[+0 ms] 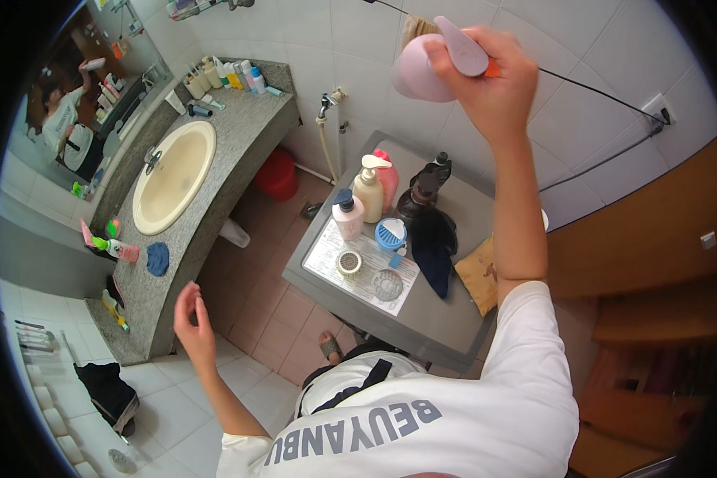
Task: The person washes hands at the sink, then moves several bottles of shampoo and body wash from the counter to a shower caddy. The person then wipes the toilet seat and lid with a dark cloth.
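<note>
My right hand [496, 77] is raised high by the tiled wall. It grips a pink pump bottle [424, 69], seen from above with its teardrop-shaped pump head towards me. Beige bristles of a brush [418, 27] show just behind the bottle. Below stands a grey appliance top, apparently a washing machine [442, 325]. On it are a cream pump bottle [368, 194], a pale pink bottle with a dark pump [348, 218], a red bottle [388, 179] and a brown bottle [424, 194]. My left hand [192, 319], holding nothing, hangs beside the counter's front edge, fingers loosely curled.
Left is a stone counter [239, 134] with an oval basin [176, 179], toiletries and a blue cloth [158, 259]. A dark cloth [433, 245] and a yellow cloth [478, 275] lie on the machine. A red bucket [276, 174] stands below; a cable [597, 88] crosses the wall.
</note>
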Available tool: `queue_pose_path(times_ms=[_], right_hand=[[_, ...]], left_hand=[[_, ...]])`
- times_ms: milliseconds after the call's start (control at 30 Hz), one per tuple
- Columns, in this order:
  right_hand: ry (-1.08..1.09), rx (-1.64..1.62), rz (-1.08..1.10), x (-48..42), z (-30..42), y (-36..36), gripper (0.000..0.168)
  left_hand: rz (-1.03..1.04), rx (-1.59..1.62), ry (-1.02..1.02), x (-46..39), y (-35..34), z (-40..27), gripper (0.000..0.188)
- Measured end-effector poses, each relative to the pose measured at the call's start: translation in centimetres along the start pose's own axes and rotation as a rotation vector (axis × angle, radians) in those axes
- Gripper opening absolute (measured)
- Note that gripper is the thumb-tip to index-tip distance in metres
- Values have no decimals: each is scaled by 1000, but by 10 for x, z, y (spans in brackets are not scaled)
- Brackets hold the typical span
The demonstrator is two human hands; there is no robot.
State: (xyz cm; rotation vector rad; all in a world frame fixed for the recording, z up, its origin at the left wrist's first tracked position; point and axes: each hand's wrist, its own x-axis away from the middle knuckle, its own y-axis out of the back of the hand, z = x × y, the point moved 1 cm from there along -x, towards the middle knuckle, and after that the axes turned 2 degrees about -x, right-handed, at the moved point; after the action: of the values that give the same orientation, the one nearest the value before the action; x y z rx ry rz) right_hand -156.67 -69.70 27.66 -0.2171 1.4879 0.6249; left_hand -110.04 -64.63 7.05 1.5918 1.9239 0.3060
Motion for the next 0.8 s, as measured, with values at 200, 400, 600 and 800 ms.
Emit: queue_pose_path(times_ms=[200,400,600,800], right_hand=[[102,-134,158,4,105,26,27],[-413,-631,510,96,180,4,17],[-609,-673,218,159,130,37,35],[-924,101,-50,277,14,19,57]], left_hand=[[77,302,-542,13,-57,-153,91],[690,577,-141,90,-116,-121,96],[399,488,51,99,-61,-52,97],[-57,215,-28,80,21,25,95]])
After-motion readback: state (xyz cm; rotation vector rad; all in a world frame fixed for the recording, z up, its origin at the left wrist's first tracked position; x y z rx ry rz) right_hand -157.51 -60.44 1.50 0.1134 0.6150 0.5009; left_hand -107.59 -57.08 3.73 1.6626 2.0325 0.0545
